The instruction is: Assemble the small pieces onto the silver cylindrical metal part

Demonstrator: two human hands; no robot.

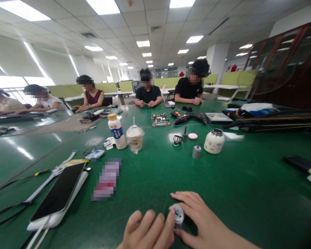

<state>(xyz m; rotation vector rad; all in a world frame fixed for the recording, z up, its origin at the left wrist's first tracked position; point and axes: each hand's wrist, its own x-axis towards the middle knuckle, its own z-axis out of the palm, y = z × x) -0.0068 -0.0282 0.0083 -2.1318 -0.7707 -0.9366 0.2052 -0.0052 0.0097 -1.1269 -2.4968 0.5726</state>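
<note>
One grey cylinder (179, 217) is nearside of the cream jar (214, 142), pinched by the right hand (203, 219), which should brace it firmly; the left hand (151, 230) touches its top, its grip unclear.

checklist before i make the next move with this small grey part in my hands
1. Right hand steadying the small grey part: ok, thumb and fingers around it.
2. Left hand in place: ok, fingers at the part's edge.
3. Part's inner details sound: cannot tell, too small.
4. Grey cylinder standing upright: ok, apart from both hands.
5. Cream jar lidded: not ok, metal neck bare.
6. Plastic cup upright: ok.
</note>
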